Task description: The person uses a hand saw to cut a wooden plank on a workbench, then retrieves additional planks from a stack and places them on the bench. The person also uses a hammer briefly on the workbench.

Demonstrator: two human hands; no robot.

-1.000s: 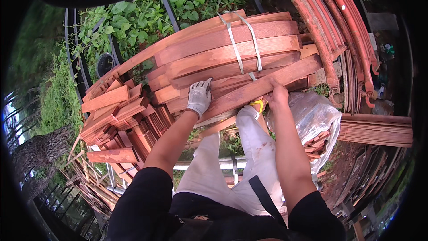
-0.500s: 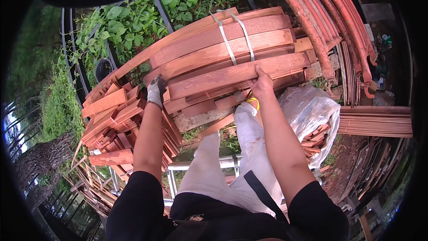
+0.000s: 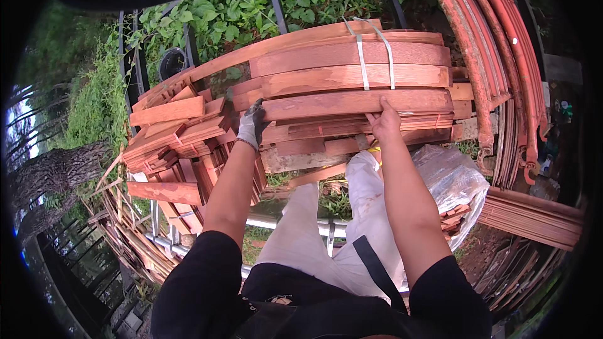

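Note:
A long reddish-brown wooden plank [image 3: 320, 105] lies crosswise before me, along the near side of a stack of similar boards. Wrapped in a grey-and-dark work glove, my left hand [image 3: 253, 123] is closed on the plank's left end. My bare right hand [image 3: 384, 119] grips it toward the right, thumb on its upper face and fingers at its near edge. Just beyond it, a bundle of planks [image 3: 314, 78] is bound by two pale straps [image 3: 362, 63]. More thin boards [image 3: 358, 127] lie below the held plank, partly hidden by it.
Short wood pieces [image 3: 166, 112] are piled at left. Red-painted metal pipes [image 3: 487, 56] curve along the far right. A plastic-wrapped wood bundle [image 3: 449, 172] stands near my right leg. Dark metal bars [image 3: 276, 3] cross the leafy plants [image 3: 220, 16] behind the stack. A tree trunk [image 3: 56, 166] rises at left.
My view has shifted, so the stack appears farther right and more level. The plank lies more nearly parallel to the strapped bundle. Both hands keep their hold on it.

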